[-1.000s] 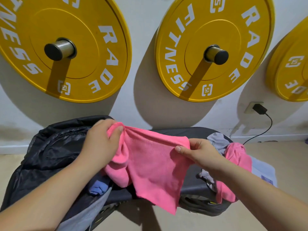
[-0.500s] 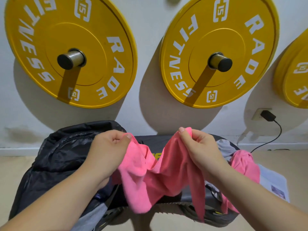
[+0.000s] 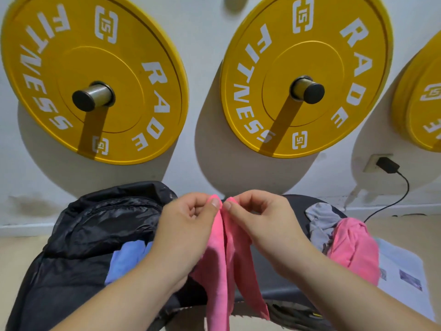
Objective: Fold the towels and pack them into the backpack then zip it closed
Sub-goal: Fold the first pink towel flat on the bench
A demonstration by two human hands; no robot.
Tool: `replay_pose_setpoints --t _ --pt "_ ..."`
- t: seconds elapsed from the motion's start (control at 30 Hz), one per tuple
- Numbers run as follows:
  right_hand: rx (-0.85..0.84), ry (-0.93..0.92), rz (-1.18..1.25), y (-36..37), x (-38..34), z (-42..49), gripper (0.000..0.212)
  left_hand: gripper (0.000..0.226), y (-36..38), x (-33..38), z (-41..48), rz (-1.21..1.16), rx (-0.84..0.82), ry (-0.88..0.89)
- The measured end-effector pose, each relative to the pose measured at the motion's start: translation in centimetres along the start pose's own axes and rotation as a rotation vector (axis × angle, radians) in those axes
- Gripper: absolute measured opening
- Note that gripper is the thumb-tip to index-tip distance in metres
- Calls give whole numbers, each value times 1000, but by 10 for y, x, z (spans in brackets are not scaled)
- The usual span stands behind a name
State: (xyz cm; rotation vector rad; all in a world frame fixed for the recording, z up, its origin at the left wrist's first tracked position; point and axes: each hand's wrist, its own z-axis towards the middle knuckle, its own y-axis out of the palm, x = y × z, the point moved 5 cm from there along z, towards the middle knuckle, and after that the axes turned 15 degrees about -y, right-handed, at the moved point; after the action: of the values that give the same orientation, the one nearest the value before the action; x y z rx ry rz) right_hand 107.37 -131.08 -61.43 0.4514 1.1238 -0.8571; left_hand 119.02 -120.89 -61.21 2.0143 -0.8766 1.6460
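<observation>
Head camera view, looking down: a person's left hand (image 3: pixel 188 225) and right hand (image 3: pixel 262 220) meet at the centre of the scene. Each pinches one top corner of a bright pink cloth towel (image 3: pixel 219 271) between thumb and curled fingers (image 3: pixel 214 203). The two corners are held side by side, almost touching. The towel hangs doubled below the hands, its loose ends trailing past the near edge of a dark padded surface (image 3: pixel 294 201).

To the left, a black nylon backpack (image 3: pixel 100 223) lies on that surface with its mouth open. A pale blue towel (image 3: pixel 126 256) shows inside it, just beside the left wrist. To the right of the hands, a crumpled grey towel (image 3: pixel 321 218) and a second pink towel (image 3: pixel 353 247) lie heaped together, touching, at the surface's right end. A white printed sheet (image 3: pixel 401 266) lies beyond them at the right.

On the far white wall (image 3: pixel 205 32), three yellow round weight plates (image 3: pixel 148 44) lettered "RADE FITNESS" hang on metal pegs. A black charger (image 3: pixel 387 164) sits in a socket at the far right, and its cable drops towards the floor.
</observation>
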Motion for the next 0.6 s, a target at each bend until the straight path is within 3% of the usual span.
replay_pose_setpoints --t 0.27,0.6 --pt "-40 97 -51 -8 7 -12 10 18 13 -11 -2 83 -98 17" --pt "40 106 -32 2 6 -12 11 17 3 -11 7 204 -49 76"
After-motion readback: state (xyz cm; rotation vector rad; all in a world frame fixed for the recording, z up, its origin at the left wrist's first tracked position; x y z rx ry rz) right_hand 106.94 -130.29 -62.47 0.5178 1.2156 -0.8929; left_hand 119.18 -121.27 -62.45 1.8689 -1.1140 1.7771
